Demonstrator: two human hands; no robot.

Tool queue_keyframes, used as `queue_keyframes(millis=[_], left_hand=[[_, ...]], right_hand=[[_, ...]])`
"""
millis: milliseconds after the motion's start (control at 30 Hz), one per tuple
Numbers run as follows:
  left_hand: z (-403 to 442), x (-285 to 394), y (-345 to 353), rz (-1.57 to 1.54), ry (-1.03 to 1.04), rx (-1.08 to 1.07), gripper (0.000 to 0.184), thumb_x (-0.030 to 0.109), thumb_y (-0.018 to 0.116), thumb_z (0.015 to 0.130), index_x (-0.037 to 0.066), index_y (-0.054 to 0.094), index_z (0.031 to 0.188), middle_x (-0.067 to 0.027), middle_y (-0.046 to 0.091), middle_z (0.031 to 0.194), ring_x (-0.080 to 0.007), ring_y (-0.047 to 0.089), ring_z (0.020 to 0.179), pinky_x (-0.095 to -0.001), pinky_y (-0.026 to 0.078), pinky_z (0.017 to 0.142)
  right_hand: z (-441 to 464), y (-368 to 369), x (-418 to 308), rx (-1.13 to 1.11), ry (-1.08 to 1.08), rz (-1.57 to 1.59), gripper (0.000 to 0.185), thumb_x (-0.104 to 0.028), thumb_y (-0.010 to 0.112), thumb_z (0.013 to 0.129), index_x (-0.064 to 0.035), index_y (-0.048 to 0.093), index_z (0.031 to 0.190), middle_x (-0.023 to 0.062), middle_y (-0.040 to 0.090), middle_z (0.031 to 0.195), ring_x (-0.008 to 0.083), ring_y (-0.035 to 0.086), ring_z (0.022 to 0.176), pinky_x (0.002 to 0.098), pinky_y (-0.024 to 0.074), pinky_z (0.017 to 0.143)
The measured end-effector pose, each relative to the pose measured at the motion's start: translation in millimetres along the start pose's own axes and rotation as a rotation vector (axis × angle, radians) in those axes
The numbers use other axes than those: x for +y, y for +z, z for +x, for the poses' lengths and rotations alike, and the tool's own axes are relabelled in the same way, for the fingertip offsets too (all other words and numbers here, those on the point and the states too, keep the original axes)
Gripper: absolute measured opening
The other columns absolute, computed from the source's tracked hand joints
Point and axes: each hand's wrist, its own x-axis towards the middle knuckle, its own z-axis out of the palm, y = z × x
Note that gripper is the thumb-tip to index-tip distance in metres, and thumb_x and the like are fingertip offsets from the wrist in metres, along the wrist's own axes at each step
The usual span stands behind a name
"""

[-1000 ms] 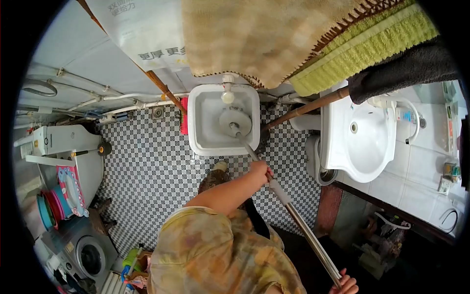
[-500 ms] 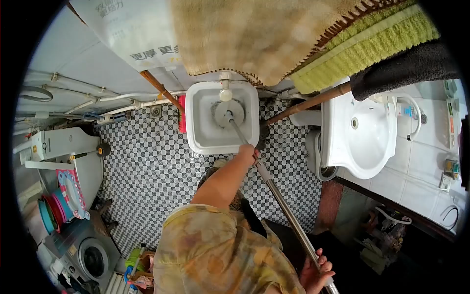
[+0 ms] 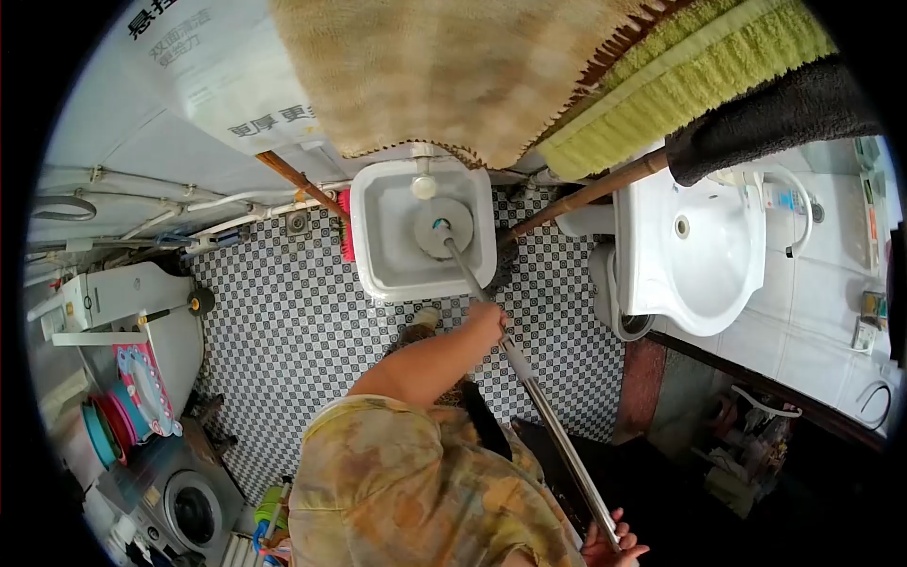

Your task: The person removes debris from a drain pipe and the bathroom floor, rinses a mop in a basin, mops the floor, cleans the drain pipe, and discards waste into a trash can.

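Observation:
A mop with a long metal pole [image 3: 548,416] slants from the lower right up into a white square basin [image 3: 372,274]. Its round, pale mop head [image 3: 430,237] lies flat on the basin floor, off-centre to the right. My left hand [image 3: 487,322] is wrapped around the upper-middle part of the pole, just in front of the basin rim. Down at the near end of the pole, my right hand [image 3: 612,546] grips it with curled fingers, partly cut off by the frame edge. Above the mop head a white tap [image 3: 423,186] sticks out from the wall.
A white washbasin [image 3: 713,274] stands at right. Towels [image 3: 444,66] hang overhead in front of the wall. Left of the basin is a pink-red brush [image 3: 346,225] with a wooden handle. A washing machine [image 3: 179,491] and stacked plastic tubs [image 3: 102,430] line the left side. The floor [image 3: 283,331] is patterned tile.
My left hand has moved slightly nearer to me along with the pole. The mop head sits a little further right in the basin. The view has shifted slightly.

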Motion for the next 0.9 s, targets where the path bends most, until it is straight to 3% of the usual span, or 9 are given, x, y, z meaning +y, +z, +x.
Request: queue_keyframes(millis=[100,200,333,400,500,533,667,800,900], left_hand=[[7.2,26.8,2.1,0.307,-0.040,-0.029,0.013,0.002,0.035,0.082,-0.004,0.043,0.091,-0.0159,0.048,0.066,-0.0209,0.045,0.047,-0.0309,0.038,0.038],[16.9,24.8,7.3,0.132,0.083,0.042,0.011,0.000,0.036,0.078,-0.001,0.043,0.087,-0.0130,0.047,0.064,-0.0178,0.045,0.046,-0.0286,0.034,0.035],[11.1,5.7,-17.1,0.199,0.011,-0.136,0.013,0.004,0.038,0.079,0.005,0.041,0.091,-0.0112,0.047,0.067,-0.0181,0.046,0.048,-0.0288,0.037,0.038],[-6.9,-7.2,-19.8,0.115,-0.008,-0.084,0.010,0.009,0.043,0.079,0.002,0.042,0.087,-0.0106,0.046,0.065,-0.0181,0.044,0.048,-0.0310,0.038,0.040],[-48.4,-12.6,-15.4,0.036,-0.057,-0.041,0.016,0.017,0.047,0.081,0.001,0.043,0.083,-0.0086,0.042,0.061,-0.0177,0.040,0.046,-0.0329,0.038,0.043],[-56.2,-15.0,-16.8,0.047,-0.091,-0.032,0.017,0.019,0.047,0.081,0.002,0.043,0.084,-0.0072,0.039,0.058,-0.0174,0.038,0.046,-0.0328,0.037,0.043],[-68.6,-15.0,-26.8,-0.158,-0.273,-0.186,0.026,0.026,0.050,0.080,0.011,0.034,0.066,0.0011,0.028,0.050,-0.0105,0.026,0.039,-0.0244,0.027,0.038],[-58.0,-7.5,-39.7,-0.267,-0.371,-0.369,0.033,0.034,0.049,0.080,0.015,0.033,0.058,0.0051,0.025,0.046,-0.0070,0.024,0.036,-0.0219,0.024,0.036],[-40.8,3.6,-35.7,-0.341,-0.361,-0.483,0.033,0.032,0.048,0.081,0.014,0.033,0.058,0.0047,0.026,0.046,-0.0066,0.024,0.035,-0.0206,0.023,0.033]], right_hand=[[2.0,21.5,24.1,0.197,0.059,-0.018,0.037,-0.048,0.050,0.074,-0.0133,0.060,0.075,0.0009,0.057,0.090,0.0289,0.040,0.111,0.0526,0.0322,0.090],[16.1,15.9,36.0,0.211,0.079,0.064,0.037,-0.048,0.050,0.074,-0.0131,0.060,0.075,0.0001,0.056,0.090,0.0288,0.039,0.112,0.0524,0.0294,0.092],[17.2,-19.9,19.5,-0.210,0.027,0.155,0.036,-0.047,0.058,0.068,-0.0135,0.054,0.080,0.0017,0.051,0.098,0.0285,0.035,0.115,0.0460,0.0240,0.098],[12.8,-33.7,5.3,-0.184,-0.060,0.035,0.034,-0.045,0.060,0.068,-0.0126,0.052,0.077,0.0015,0.049,0.089,0.0277,0.037,0.111,0.0406,0.0312,0.094],[15.9,-71.9,-15.1,-0.197,-0.055,0.082,0.027,-0.031,0.063,0.071,-0.0118,0.046,0.065,0.0004,0.040,0.070,0.0248,0.042,0.097,0.0328,0.0384,0.081],[16.8,-74.3,-22.9,-0.206,-0.045,0.195,0.025,-0.023,0.065,0.068,-0.0117,0.044,0.060,0.0007,0.039,0.066,0.0255,0.042,0.094,0.0365,0.0349,0.086],[9.6,-38.6,-45.5,-0.339,-0.099,0.207,0.025,-0.020,0.060,0.070,-0.0133,0.043,0.053,-0.0011,0.037,0.057,0.0241,0.043,0.085,0.0475,0.0206,0.091],[7.7,-30.8,-37.4,-0.610,-0.267,0.108,0.035,-0.021,0.046,0.078,-0.0171,0.037,0.045,-0.0013,0.035,0.046,0.0128,0.040,0.060,0.0388,0.0271,0.084],[2.4,-11.1,-30.6,-0.543,-0.236,0.077,0.038,-0.024,0.042,0.081,-0.0170,0.034,0.044,-0.0007,0.036,0.046,0.0105,0.036,0.050,0.0357,0.0294,0.079]])
